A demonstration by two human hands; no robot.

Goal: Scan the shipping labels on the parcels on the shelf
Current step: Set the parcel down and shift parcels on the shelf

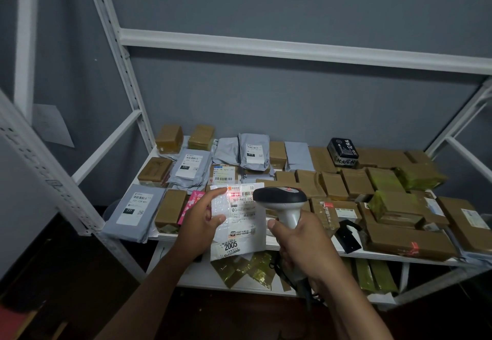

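Scan in progress. Right hand (300, 244) is wrapped around the grip of the handheld scanner (282, 201), head aimed left. Left hand (202, 220) pinches the left edge of a white parcel (239, 222), thumb on its face, holding it up over the shelf's (269, 245) front edge. Red scan light falls on the barcode at the top of its shipping label (241, 198), so this one looks to be mid-read.

Remaining: many parcels cover the shelf. Grey mailers (133, 209) sit at the front-left corner and toward the back; brown boxes (332, 185) run across to the right edge. Nothing shows which are already scanned. Judgement: most of the task could well be left.
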